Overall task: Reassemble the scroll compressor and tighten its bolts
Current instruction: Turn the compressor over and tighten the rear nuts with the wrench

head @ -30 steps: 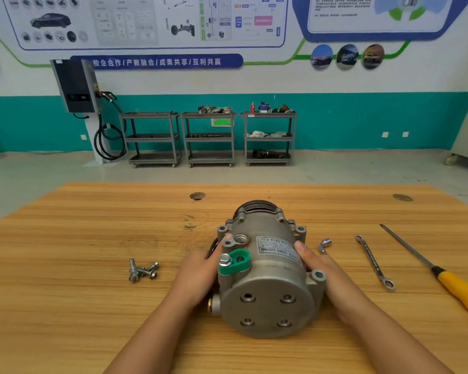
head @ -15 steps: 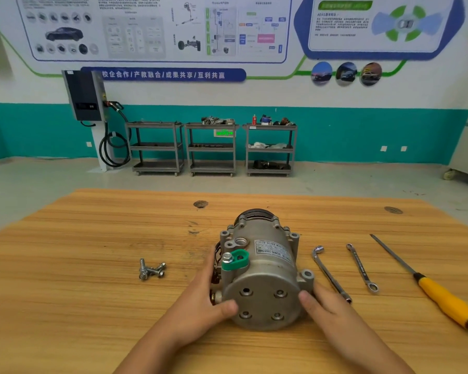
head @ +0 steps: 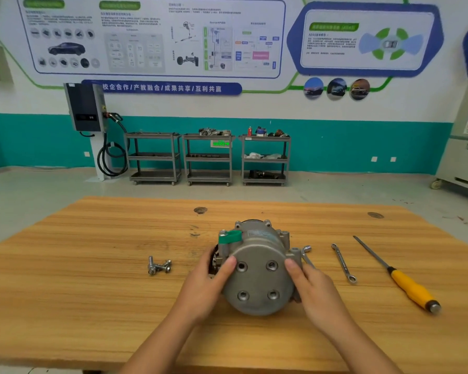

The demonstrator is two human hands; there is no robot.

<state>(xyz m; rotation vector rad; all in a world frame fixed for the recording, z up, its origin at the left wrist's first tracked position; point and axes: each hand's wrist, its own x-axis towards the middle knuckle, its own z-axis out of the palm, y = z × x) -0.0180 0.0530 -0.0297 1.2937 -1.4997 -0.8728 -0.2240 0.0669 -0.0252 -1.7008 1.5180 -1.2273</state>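
The one scroll compressor (head: 257, 276) lies on its side mid-table (head: 92, 292), showing you four empty bolt holes (head: 271, 265). Your left hand (head: 206, 284) and right hand (head: 315, 288) grip it, thumbs pressed on that face, fingers curled round its sides. To the left lie at least three bolts (head: 159, 265). To the right lie three tools: L-wrench (head: 306, 252), spanner (head: 343, 263) and yellow-handled tool (head: 414, 290).

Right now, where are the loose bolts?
In the head view, the loose bolts lie in a small pile on the wooden table, left of the compressor and of the left hand holding it.
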